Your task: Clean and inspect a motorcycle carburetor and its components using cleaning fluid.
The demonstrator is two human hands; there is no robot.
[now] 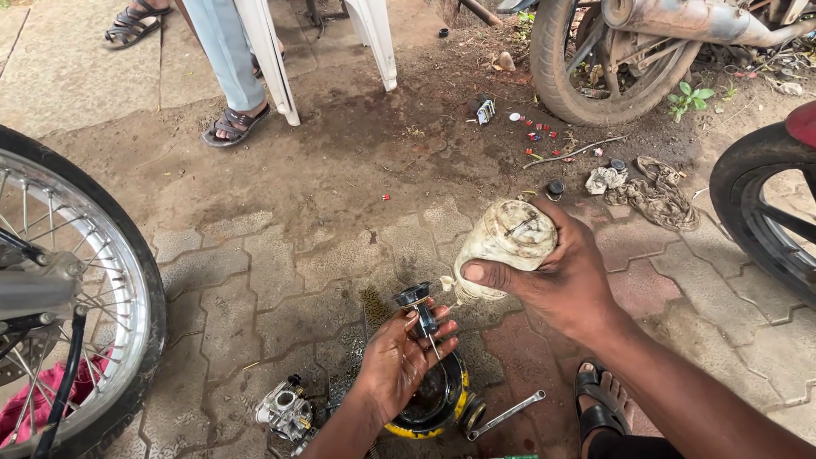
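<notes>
Bottle, dirty, whitish plastic, tipped on its side with the neck pointing left-down, clamped in the right hand above the paving; thumb along its lower side, fingers wrapped behind. Bottle mouth sits just above and right of the slide, a small dark carburetor piece with a thin needle hanging from it. Left hand pinches the slide between thumb and fingertips, palm up, fingers closed on it. Straight below the left hand: round black bowl with yellow rim, on the ground.

Rest, big to small. Spoked wheel fills the left edge, pink cloth under it. Second motorbike's rear wheel top right, with exhaust above. Third tyre at right edge. White plastic chair legs top centre, another person's sandalled feet beside them. Greasy rag right of the bottle, well apart. Carburetor body bottom, left of the bowl. Spanner just right of the bowl. Own sandalled foot beside the spanner. Small red bits scattered on dirt near the rear wheel.
</notes>
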